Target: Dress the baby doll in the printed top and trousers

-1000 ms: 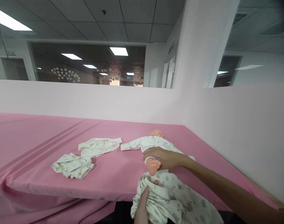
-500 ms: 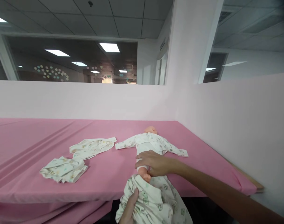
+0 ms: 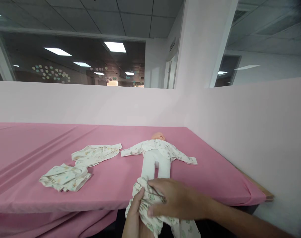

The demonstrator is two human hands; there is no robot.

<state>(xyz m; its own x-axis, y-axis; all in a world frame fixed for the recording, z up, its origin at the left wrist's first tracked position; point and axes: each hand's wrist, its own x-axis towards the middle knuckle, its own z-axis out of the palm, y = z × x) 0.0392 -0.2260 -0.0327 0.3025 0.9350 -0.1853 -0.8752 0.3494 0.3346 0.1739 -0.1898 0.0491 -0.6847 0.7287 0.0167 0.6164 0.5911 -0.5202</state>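
A baby doll (image 3: 155,158) lies on its back on the pink-covered table, its head away from me. It wears a white printed top (image 3: 154,145) with the sleeves spread, and its lower body and legs are white. White baby trousers (image 3: 150,198) with a green print are bunched around the doll's lower leg at the table's front edge. My left hand (image 3: 134,211) grips them from the left, thumb on top. My right hand (image 3: 176,198), slightly blurred, curls over the same cloth from the right, thumb and fingers on either side of a fold. The doll's feet are hidden.
To the left lie a pale printed baby top (image 3: 97,155) and crumpled pale shorts (image 3: 66,177). The pink cloth (image 3: 111,195) drapes over the table's front edge. A white wall (image 3: 251,125) borders the table on the right; another with a window runs behind.
My right hand has moved from the doll's leg down to the trousers. The trousers now cover the foot that showed, and both white legs lie in view. The view has shifted slightly.
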